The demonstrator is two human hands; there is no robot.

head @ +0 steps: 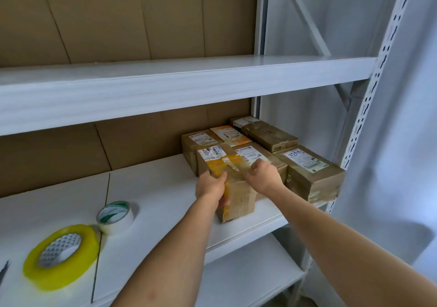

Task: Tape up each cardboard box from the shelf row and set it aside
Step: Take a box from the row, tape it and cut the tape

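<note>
White metal shelving unit (165, 84) fills the view. Brown cardboard backing (118, 18) lines its rear. Slotted upright post (369, 89) at the right end. Pale curtain or sheet (390, 188) hangs beyond the post.

Middle shelf board (153, 188) carries the work. A seam in the board runs front to back, left of centre. Lower shelf (248, 271) shows below the front edge.

Cluster of cardboard boxes (260, 141) packed tight into the right rear corner, touching each other, most with white shipping labels on top. Rightmost box (312, 176) sits against the post side, its front face near the shelf's front edge.

Front box (234, 188) stands forward of the cluster, its rear against the boxes behind, yellow tape across top and left corner. Left hand (211, 188) grips its left front corner, fingers wrapped on the side face. Right hand (264, 176) rests on its top right edge, fingers curled over the top; the neighbouring box is just beside the wrist. Both forearms reach in from the lower edge of view.

Open board lies left of the front box. Yellow tape roll (61, 257) lies flat near the front left edge. Smaller white tape roll (115, 214) stands tilted just behind it, well apart from the boxes. A dark pointed object (3, 271) is cut off at the left border; cannot tell what it is.
</note>
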